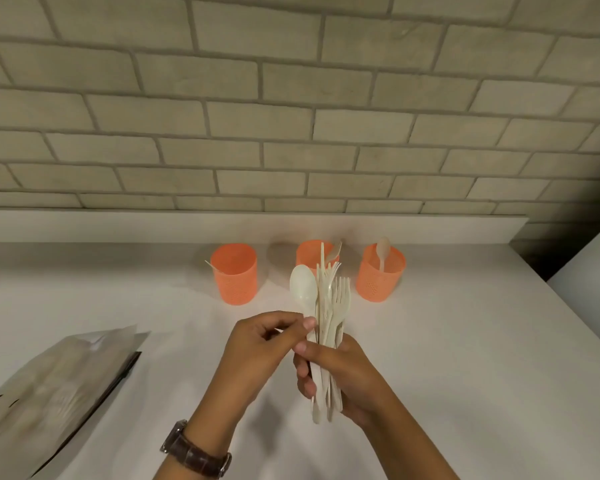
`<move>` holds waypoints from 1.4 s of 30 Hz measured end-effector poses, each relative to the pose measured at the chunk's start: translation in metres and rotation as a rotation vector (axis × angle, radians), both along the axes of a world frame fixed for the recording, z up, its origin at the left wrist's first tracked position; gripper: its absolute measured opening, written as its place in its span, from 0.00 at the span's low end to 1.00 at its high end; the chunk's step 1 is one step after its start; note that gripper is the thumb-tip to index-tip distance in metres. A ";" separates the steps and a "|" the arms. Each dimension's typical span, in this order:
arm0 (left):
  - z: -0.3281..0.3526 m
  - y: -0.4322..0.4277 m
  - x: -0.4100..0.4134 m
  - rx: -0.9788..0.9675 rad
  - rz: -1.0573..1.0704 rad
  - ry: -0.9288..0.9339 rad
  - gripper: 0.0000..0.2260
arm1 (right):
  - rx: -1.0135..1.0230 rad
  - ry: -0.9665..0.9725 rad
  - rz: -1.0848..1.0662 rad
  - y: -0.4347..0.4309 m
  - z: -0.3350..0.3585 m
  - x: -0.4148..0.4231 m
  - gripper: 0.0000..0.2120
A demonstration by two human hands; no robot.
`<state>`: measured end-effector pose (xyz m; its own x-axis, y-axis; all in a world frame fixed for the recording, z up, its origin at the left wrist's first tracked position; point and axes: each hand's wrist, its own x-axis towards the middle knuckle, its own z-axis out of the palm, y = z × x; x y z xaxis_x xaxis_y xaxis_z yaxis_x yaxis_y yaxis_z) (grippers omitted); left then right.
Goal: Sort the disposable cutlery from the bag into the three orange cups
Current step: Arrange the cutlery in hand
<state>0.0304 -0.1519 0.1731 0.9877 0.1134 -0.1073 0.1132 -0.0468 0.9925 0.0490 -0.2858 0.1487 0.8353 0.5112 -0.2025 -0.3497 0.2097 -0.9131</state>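
My right hand [340, 375] grips an upright bundle of cream plastic cutlery [329, 306] made of forks, knives and spoons. My left hand [267, 344] pinches the handle of a spoon [303, 289] at the bundle's left side. Three orange cups stand in a row behind. The left cup [234, 273] has a thin cream tip showing at its left rim. The middle cup [309, 252], partly hidden by the bundle, holds a piece of cutlery. The right cup [380, 271] holds a spoon [383, 251]. The silvery bag [49, 386] lies flat at the lower left.
Everything sits on a white counter [465, 341] against a brick-pattern wall [291, 116]. The counter's right edge runs diagonally at the far right. A dark-strapped watch [194, 452] is on my left wrist.
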 end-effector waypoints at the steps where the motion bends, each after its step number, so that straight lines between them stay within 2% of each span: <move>1: 0.000 0.001 0.001 0.009 -0.032 -0.005 0.04 | -0.023 -0.023 -0.001 0.000 0.000 0.000 0.04; 5: -0.001 0.000 0.007 -0.006 -0.038 -0.006 0.03 | -0.110 -0.079 -0.040 -0.005 -0.003 0.001 0.03; 9: -0.010 -0.003 0.022 -0.034 0.078 0.044 0.02 | -0.172 -0.009 -0.109 -0.018 -0.007 0.001 0.10; 11: -0.012 -0.005 0.036 -0.083 0.129 0.056 0.02 | -0.210 0.028 -0.195 -0.029 -0.010 0.002 0.12; 15: -0.007 -0.024 0.088 -0.087 0.153 -0.062 0.02 | -0.184 0.110 -0.429 -0.062 -0.020 0.013 0.12; 20: -0.015 -0.088 0.178 0.013 0.131 -0.146 0.04 | -0.021 0.178 -0.549 -0.105 -0.021 0.031 0.09; 24: -0.035 -0.128 0.228 0.225 0.119 -0.203 0.03 | 0.093 0.209 -0.533 -0.130 -0.023 0.047 0.10; 28: -0.065 -0.148 0.252 0.464 0.044 -0.106 0.06 | 0.289 0.282 -0.460 -0.150 -0.025 0.060 0.09; 30: -0.079 -0.152 0.255 0.510 0.002 -0.039 0.02 | 0.347 0.298 -0.412 -0.157 -0.027 0.064 0.12; 33: -0.086 -0.149 0.250 0.451 0.029 0.014 0.04 | 0.391 0.315 -0.344 -0.166 -0.029 0.069 0.15; 35: -0.076 -0.146 0.236 0.352 0.076 -0.007 0.13 | 0.376 0.297 -0.293 -0.171 -0.030 0.072 0.15; 36: -0.066 -0.146 0.223 0.310 0.091 -0.050 0.14 | 0.354 0.281 -0.273 -0.171 -0.031 0.074 0.16; 38: -0.044 -0.147 0.190 0.229 0.063 -0.141 0.08 | 0.264 0.235 -0.264 -0.170 -0.031 0.077 0.17; 40: -0.023 -0.147 0.152 0.169 -0.045 -0.152 0.05 | 0.164 0.191 -0.285 -0.163 -0.031 0.078 0.14; 42: -0.011 -0.148 0.118 0.193 -0.157 -0.113 0.04 | 0.068 0.169 -0.306 -0.151 -0.032 0.077 0.11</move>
